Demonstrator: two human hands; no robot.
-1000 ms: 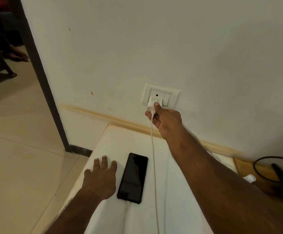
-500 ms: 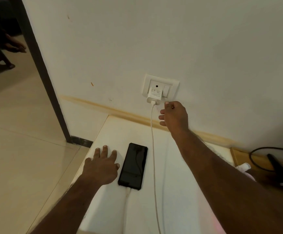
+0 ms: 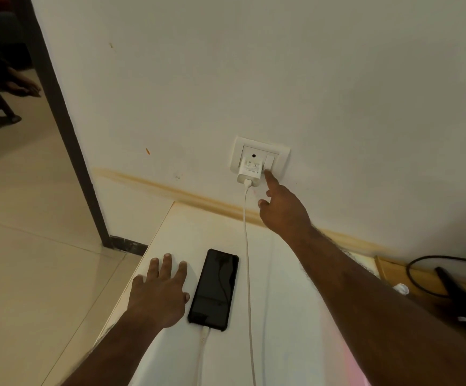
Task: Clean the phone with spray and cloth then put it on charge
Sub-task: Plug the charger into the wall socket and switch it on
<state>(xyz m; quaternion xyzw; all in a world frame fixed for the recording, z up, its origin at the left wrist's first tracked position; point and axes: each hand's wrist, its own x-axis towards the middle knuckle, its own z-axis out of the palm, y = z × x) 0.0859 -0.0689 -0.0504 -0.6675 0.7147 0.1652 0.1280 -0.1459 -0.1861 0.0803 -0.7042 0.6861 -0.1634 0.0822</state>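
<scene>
A black phone [image 3: 213, 288] lies screen up on the white surface [image 3: 282, 316], with a white cable [image 3: 247, 246] plugged into its near end. The cable runs up to a white charger [image 3: 250, 169] seated in the wall socket plate [image 3: 282, 154]. My left hand [image 3: 159, 293] rests flat on the surface just left of the phone. My right hand [image 3: 282, 207] reaches to the wall, its straight index finger touching the switch [image 3: 269, 164] beside the charger, the other fingers curled.
A dark door frame [image 3: 67, 129] stands at the left, with tiled floor [image 3: 17, 260] beyond the surface's left edge. A black cable [image 3: 421, 260] and a small white object [image 3: 400, 288] lie on a wooden top at the right. A person's feet [image 3: 20, 84] show far left.
My right hand let go of the charger, moved right, and now points its index finger onto the switch. My left hand and the phone stay where they were.
</scene>
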